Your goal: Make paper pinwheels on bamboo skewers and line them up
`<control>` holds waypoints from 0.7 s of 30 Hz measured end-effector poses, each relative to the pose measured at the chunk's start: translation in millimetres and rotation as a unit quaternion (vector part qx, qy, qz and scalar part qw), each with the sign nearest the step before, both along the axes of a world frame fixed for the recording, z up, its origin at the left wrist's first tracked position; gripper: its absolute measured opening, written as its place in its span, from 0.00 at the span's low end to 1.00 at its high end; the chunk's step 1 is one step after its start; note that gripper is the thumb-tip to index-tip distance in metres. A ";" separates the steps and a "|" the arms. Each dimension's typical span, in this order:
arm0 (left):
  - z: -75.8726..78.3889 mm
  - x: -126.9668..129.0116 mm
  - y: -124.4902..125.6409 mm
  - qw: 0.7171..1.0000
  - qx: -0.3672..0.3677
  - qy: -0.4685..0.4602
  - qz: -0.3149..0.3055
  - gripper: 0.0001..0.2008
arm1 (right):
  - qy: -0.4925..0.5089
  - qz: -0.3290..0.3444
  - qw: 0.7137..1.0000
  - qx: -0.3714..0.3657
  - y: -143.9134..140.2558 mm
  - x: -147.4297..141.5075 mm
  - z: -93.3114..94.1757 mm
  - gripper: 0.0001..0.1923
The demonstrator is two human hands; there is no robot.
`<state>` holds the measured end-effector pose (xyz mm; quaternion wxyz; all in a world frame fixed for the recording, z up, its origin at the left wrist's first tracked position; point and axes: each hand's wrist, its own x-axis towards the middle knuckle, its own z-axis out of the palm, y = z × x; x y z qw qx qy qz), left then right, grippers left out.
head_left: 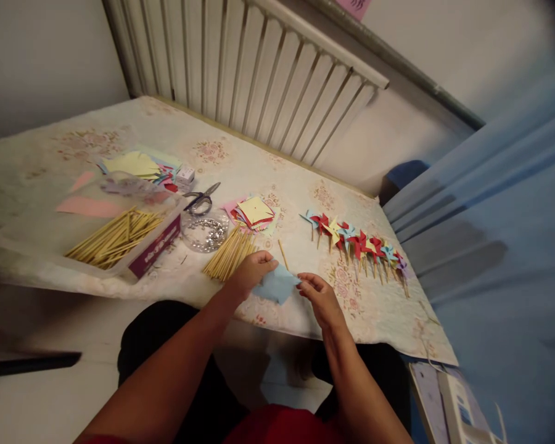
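Both hands (pixel 252 271) (pixel 319 296) pinch thin, seemingly creased blue paper (pixel 277 285).

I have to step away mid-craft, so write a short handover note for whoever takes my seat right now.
Left hand and right hand both pinch a blue paper piece at the table's near edge.
One loose stick lies just beyond it, a stick pile to the left, more in the box.
Cut paper squares, scissors and a dish of pins sit behind.
Done: a row of finished pinwheels on the right.
Left: the blue piece is not yet on a stick; many sticks and squares remain unused.
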<state>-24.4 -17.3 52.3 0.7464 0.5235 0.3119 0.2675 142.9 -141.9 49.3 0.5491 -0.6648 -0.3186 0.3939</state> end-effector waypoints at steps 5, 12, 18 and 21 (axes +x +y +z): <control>14.4 0.0 -33.4 0.999 0.002 -0.011 0.047 0.14 | 0.138 0.011 0.989 0.043 -27.7 -1.3 2.7 0.24; 31.4 9.2 -76.0 0.992 -0.072 -0.026 0.101 0.14 | 0.181 0.084 0.979 0.044 -61.6 -20.0 4.7 0.19; 41.9 19.5 -114.0 0.991 -0.067 0.009 0.116 0.15 | 0.217 0.059 0.972 0.068 -85.3 -25.0 8.5 0.18; 44.2 23.4 -128.4 0.993 -0.060 0.026 0.102 0.15 | 0.228 0.038 0.970 0.074 -95.8 -24.5 12.7 0.16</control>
